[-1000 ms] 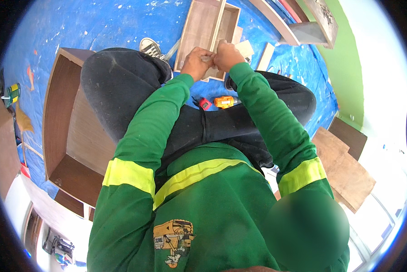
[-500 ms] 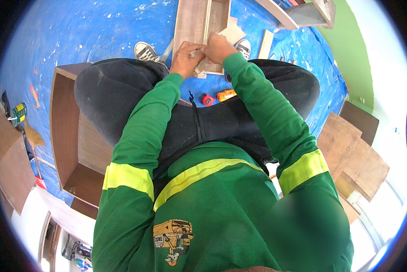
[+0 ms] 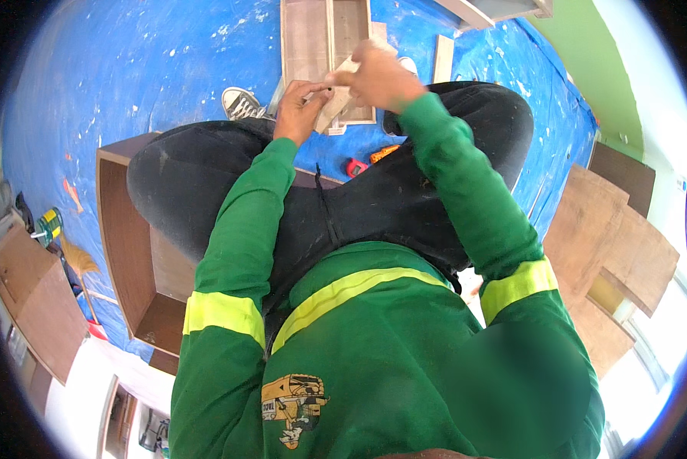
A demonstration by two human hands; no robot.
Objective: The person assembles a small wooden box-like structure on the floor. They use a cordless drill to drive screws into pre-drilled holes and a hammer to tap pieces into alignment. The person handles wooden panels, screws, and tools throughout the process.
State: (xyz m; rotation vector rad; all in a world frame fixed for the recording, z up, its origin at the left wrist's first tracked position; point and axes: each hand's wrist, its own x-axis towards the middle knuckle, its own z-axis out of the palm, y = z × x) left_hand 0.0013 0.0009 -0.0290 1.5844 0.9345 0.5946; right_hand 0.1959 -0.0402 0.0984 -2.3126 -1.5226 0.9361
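Observation:
Between my knees lies a shallow wooden frame box (image 3: 287, 46) with a lengthwise divider, on the blue sheet. A pale tan strip (image 3: 332, 109) slants over its near end. My left hand (image 3: 297, 111) is closed, with thumb and fingers pinched at the strip's left edge; a small dark spot shows at the fingertips. Over the box's right side, my right hand (image 3: 385, 80) is curled and blurred by motion, close to the strip's upper part. What its fingers hold is hidden.
A red tape measure (image 3: 354, 167) and an orange-yellow tool (image 3: 384, 154) lie near my lap. Left stands an open brown cabinet box (image 3: 121, 229). Wooden panels (image 3: 588, 222) lie at the right. A narrow board (image 3: 443, 60) rests beyond my right knee. Blue sheeting (image 3: 175, 61) covers the floor.
My hands were together over the crumpled pale piece; now they are farther apart. The right hand has moved right and lifted its wrist. The view has shifted slightly.

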